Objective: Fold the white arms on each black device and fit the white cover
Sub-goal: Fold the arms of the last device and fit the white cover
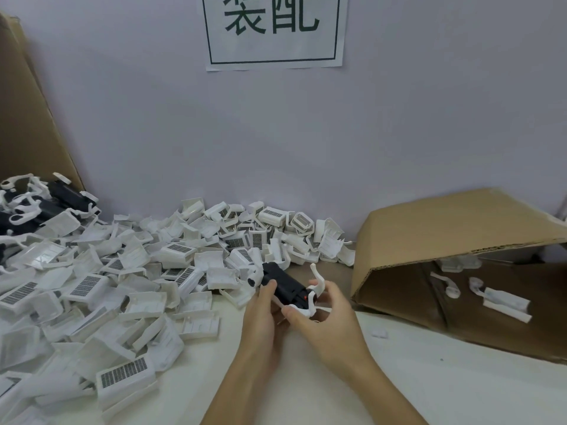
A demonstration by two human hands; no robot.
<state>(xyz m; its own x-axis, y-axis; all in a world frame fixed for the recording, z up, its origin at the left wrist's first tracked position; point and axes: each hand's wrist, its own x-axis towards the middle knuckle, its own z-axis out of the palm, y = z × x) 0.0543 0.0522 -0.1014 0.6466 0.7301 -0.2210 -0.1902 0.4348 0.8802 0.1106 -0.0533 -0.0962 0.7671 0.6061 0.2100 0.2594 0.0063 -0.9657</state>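
Both hands hold one black device [283, 285] just above the table [429, 394], low centre of the head view. Our left hand [264, 314] grips the device body from the left, thumb curled over its top and fingers wrapped under it. Our right hand [325, 314] pinches the white arms [317, 285] at the device's right end; thumb sits on the lower arm, fingertips touch the upper arm, which curves up and away from the body. We see a small red dot on the black body near where the arms attach. The device lies tilted, its far end pointing up-left toward the heap. Just beside it on the left, a big pile of white covers [122, 286] spreads over the table to the left edge, many showing a dark grid patch on one face. At far left, behind that pile, more black devices with white arms [46, 204] are stacked against a brown cardboard sheet [27, 118]. On the right a cardboard box [460, 256] lies on its side, opening facing us, with a few white pieces [506, 302] inside. One small white scrap [379, 333] sits on the table near the box. A paper sign [273, 32] with two large characters is stuck on the wall [306, 148] behind.
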